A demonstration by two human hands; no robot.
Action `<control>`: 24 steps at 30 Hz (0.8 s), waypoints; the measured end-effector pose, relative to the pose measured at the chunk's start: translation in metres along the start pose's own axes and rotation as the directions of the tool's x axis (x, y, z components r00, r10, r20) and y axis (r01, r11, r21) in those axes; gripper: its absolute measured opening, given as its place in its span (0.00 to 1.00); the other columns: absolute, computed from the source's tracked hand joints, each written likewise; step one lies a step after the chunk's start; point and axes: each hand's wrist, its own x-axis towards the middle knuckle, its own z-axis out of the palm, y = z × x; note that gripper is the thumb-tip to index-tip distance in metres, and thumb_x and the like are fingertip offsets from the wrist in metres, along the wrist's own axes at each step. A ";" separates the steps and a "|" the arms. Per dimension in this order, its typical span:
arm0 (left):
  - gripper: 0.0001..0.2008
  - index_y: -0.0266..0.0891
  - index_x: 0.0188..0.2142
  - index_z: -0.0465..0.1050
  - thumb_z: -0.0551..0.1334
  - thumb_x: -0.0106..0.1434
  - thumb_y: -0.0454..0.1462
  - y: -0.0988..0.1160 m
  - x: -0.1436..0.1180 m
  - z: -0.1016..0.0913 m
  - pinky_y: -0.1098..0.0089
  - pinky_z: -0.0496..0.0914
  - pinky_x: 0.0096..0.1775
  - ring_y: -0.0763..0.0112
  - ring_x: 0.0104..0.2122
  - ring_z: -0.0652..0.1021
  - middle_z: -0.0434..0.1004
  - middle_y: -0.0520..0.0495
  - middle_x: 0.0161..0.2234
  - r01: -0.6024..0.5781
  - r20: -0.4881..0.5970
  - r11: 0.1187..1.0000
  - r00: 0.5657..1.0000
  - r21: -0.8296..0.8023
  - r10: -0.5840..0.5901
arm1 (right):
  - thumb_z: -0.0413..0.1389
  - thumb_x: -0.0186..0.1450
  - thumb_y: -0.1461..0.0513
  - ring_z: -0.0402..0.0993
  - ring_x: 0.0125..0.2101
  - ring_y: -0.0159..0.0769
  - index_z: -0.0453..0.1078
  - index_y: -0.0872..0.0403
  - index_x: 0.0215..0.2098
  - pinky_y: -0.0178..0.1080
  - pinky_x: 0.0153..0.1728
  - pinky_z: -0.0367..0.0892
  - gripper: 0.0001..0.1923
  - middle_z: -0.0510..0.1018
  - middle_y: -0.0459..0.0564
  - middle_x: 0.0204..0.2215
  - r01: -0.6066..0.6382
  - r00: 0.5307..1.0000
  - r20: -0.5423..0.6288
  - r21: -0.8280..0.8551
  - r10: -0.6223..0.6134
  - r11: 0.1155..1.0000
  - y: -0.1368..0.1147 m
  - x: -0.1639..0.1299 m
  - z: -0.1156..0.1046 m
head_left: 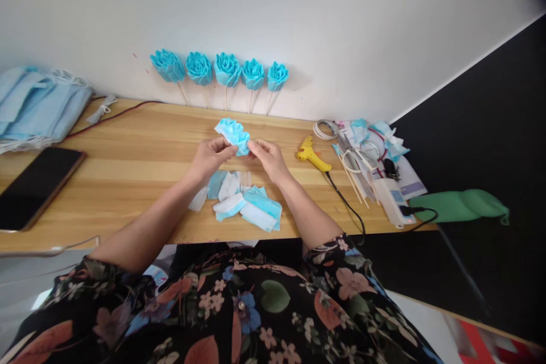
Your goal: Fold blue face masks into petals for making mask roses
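— Hands, status?

— Left hand and right hand are raised just above the wooden table, fingertips facing each other. Both pinch one folded blue pleated piece, which looks like face-mask fabric. Left hand: thumb and fingers closed on its lower left edge. Right hand: fingertips closed on its lower right corner.

— Position of the piece?

— Held between the two hands, its upper part fanning up and to the left. It is clear of the tabletop.

— Items directly below?

— Pile of cut blue and white mask pieces lies on the table near its front edge, under and between the wrists.

— Surroundings?

— Five blue fabric roses on sticks lean against the white wall behind the hands. Yellow glue gun lies to the right of the right hand, black cord trailing toward the table edge. Further right: scissors among sticks and scraps. Far left: stack of blue face masks and a dark phone, screen up.
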 end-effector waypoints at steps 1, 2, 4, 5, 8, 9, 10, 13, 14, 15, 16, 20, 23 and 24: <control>0.12 0.37 0.24 0.73 0.70 0.49 0.44 0.001 -0.001 0.001 0.71 0.61 0.30 0.75 0.25 0.66 0.69 0.53 0.22 0.001 0.006 1.000 1.000 0.000 -0.001 | 0.60 0.60 0.41 0.68 0.28 0.30 0.73 0.53 0.28 0.34 0.34 0.64 0.24 0.73 0.43 0.24 -0.003 1.000 0.009 -0.009 0.003 1.000 0.000 0.000 0.000; 0.12 0.37 0.24 0.74 0.70 0.49 0.43 0.003 -0.001 0.002 0.71 0.61 0.31 0.75 0.25 0.67 0.70 0.54 0.22 0.001 0.011 1.000 1.000 -0.002 -0.001 | 0.60 0.60 0.42 0.67 0.28 0.30 0.73 0.53 0.29 0.34 0.33 0.63 0.23 0.72 0.43 0.25 -0.007 1.000 0.020 -0.021 0.007 1.000 0.000 0.000 0.000; 0.12 0.37 0.24 0.74 0.71 0.48 0.43 0.005 -0.002 0.003 0.71 0.63 0.32 0.75 0.26 0.67 0.70 0.54 0.23 0.002 0.020 1.000 1.000 -0.005 -0.002 | 0.61 0.60 0.43 0.66 0.28 0.30 0.71 0.53 0.29 0.33 0.32 0.62 0.21 0.71 0.42 0.24 -0.009 0.999 0.037 -0.046 0.011 0.999 0.001 0.000 0.000; 0.12 0.38 0.24 0.74 0.71 0.47 0.43 0.006 -0.003 0.004 0.71 0.63 0.32 0.75 0.26 0.67 0.71 0.54 0.23 0.005 0.022 1.000 1.000 -0.005 -0.005 | 0.60 0.60 0.44 0.66 0.28 0.30 0.71 0.53 0.29 0.33 0.32 0.61 0.21 0.71 0.42 0.24 -0.006 0.999 0.041 -0.053 0.008 0.999 0.002 0.000 -0.001; 0.14 0.38 0.24 0.74 0.73 0.46 0.43 0.007 -0.002 0.005 0.70 0.64 0.33 0.74 0.26 0.68 0.71 0.54 0.23 0.012 0.025 1.000 1.000 -0.012 -0.011 | 0.59 0.62 0.47 0.67 0.28 0.30 0.71 0.53 0.29 0.34 0.33 0.62 0.18 0.71 0.42 0.24 0.011 0.999 0.042 -0.045 -0.010 0.999 0.002 0.000 -0.002; 0.14 0.38 0.24 0.74 0.73 0.47 0.44 0.006 -0.002 0.004 0.70 0.65 0.33 0.74 0.26 0.68 0.72 0.53 0.23 0.009 0.028 1.000 1.000 -0.015 -0.009 | 0.58 0.63 0.48 0.68 0.29 0.31 0.71 0.53 0.28 0.34 0.34 0.63 0.18 0.72 0.43 0.25 0.020 0.999 0.035 -0.037 -0.019 0.999 0.001 0.000 -0.002; 0.14 0.38 0.25 0.74 0.72 0.47 0.45 0.005 -0.002 0.004 0.70 0.65 0.33 0.74 0.26 0.69 0.72 0.53 0.23 0.006 0.032 1.000 0.999 -0.015 -0.005 | 0.57 0.64 0.47 0.69 0.30 0.31 0.71 0.53 0.28 0.34 0.35 0.64 0.19 0.73 0.43 0.25 0.029 0.999 0.028 -0.027 -0.028 0.999 0.000 0.000 -0.003; 0.14 0.37 0.25 0.74 0.71 0.48 0.45 0.001 -0.001 0.001 0.70 0.64 0.33 0.73 0.26 0.69 0.72 0.53 0.24 0.000 0.051 1.000 0.999 0.021 -0.001 | 0.55 0.66 0.45 0.70 0.31 0.32 0.71 0.53 0.26 0.35 0.37 0.66 0.21 0.74 0.45 0.26 0.033 0.999 0.014 0.008 -0.033 0.999 -0.003 0.000 -0.004; 0.14 0.37 0.25 0.74 0.71 0.49 0.45 0.000 -0.001 0.001 0.70 0.64 0.33 0.73 0.27 0.69 0.72 0.52 0.24 -0.001 0.061 0.999 0.998 0.041 -0.002 | 0.55 0.65 0.45 0.70 0.31 0.33 0.71 0.53 0.27 0.35 0.37 0.67 0.21 0.74 0.45 0.26 0.020 1.000 0.017 0.017 -0.020 1.000 -0.004 0.001 -0.004; 0.14 0.37 0.25 0.74 0.71 0.49 0.45 -0.001 -0.001 0.001 0.69 0.64 0.34 0.73 0.27 0.70 0.73 0.52 0.25 -0.004 0.070 0.998 0.998 0.061 0.000 | 0.56 0.64 0.45 0.70 0.31 0.33 0.71 0.53 0.27 0.35 0.37 0.67 0.21 0.74 0.44 0.26 0.004 1.000 0.026 0.018 -0.004 1.000 -0.004 0.001 -0.005; 0.13 0.37 0.25 0.73 0.70 0.50 0.45 -0.003 -0.001 0.000 0.69 0.64 0.34 0.72 0.28 0.70 0.73 0.52 0.25 -0.011 0.078 0.997 0.997 0.077 0.005 | 0.58 0.63 0.45 0.69 0.31 0.32 0.72 0.53 0.28 0.35 0.37 0.66 0.20 0.74 0.44 0.26 -0.011 0.999 0.035 0.015 0.011 1.000 -0.004 0.001 -0.005; 0.12 0.37 0.25 0.73 0.71 0.51 0.43 -0.006 -0.001 0.001 0.69 0.64 0.35 0.72 0.28 0.70 0.73 0.51 0.25 -0.034 0.081 0.996 0.996 0.077 0.028 | 0.62 0.60 0.47 0.68 0.30 0.31 0.72 0.53 0.29 0.35 0.36 0.64 0.18 0.74 0.43 0.26 -0.028 0.998 0.048 0.007 0.028 1.000 -0.002 0.002 -0.006; 0.14 0.38 0.26 0.75 0.72 0.52 0.45 -0.005 -0.001 0.000 0.71 0.64 0.33 0.74 0.27 0.69 0.72 0.52 0.25 -0.041 0.073 0.999 0.997 0.018 0.040 | 0.62 0.59 0.47 0.68 0.30 0.31 0.72 0.53 0.29 0.35 0.36 0.64 0.18 0.74 0.43 0.26 -0.041 0.999 0.018 0.028 0.040 0.999 0.000 0.003 -0.006; 0.14 0.38 0.26 0.75 0.71 0.53 0.46 -0.004 -0.001 0.000 0.71 0.64 0.33 0.74 0.27 0.69 0.72 0.52 0.25 -0.046 0.069 0.999 0.997 0.003 0.046 | 0.62 0.58 0.47 0.68 0.30 0.31 0.72 0.52 0.29 0.35 0.36 0.64 0.18 0.74 0.43 0.26 -0.045 0.999 0.010 0.041 0.045 0.998 0.000 0.003 -0.006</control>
